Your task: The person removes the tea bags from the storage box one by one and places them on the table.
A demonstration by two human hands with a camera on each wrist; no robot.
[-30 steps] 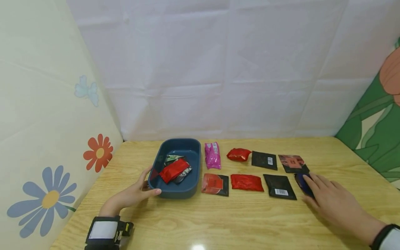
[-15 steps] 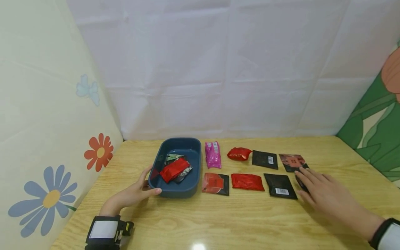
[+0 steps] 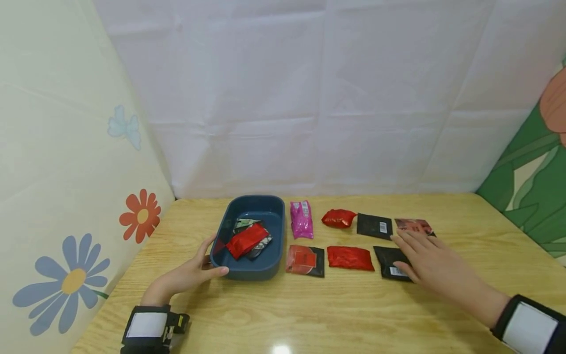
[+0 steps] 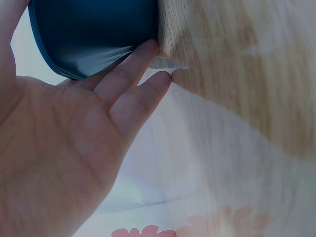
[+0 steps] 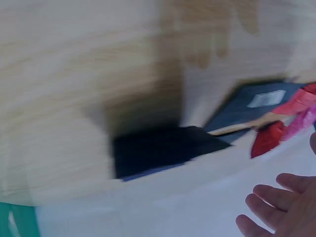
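Note:
A dark blue plastic tub (image 3: 261, 274) stands at the left of the table, holding a red foil sachet (image 3: 246, 241) on top of patterned dark sachets. At its near left corner my left hand (image 3: 187, 275) grips it, thumb on the front wall and fingers along the left side. My right hand (image 3: 431, 260) stretches over the front row, fingers extended, partly covering a black barcoded sachet (image 3: 391, 260) and a red-and-black sachet (image 3: 414, 225). In the right wrist view that hand (image 5: 284, 205) shows nothing between its fingers; a blurred dark sachet with a blue edge (image 5: 153, 153) lies on the table.
Two rows of sachets lie right of the tub: a pink one (image 3: 301, 220), a puffed red one (image 3: 338, 218) and a black one (image 3: 374, 226) behind; a red-and-black one (image 3: 305, 260) and a red one (image 3: 351, 258) in front. A white cloth wall (image 3: 318, 98) closes off the back.
My right hand has shifted left from the dark blue sachet at the right end of the front row, now over the black barcoded one. My left hand and the tub have stayed put.

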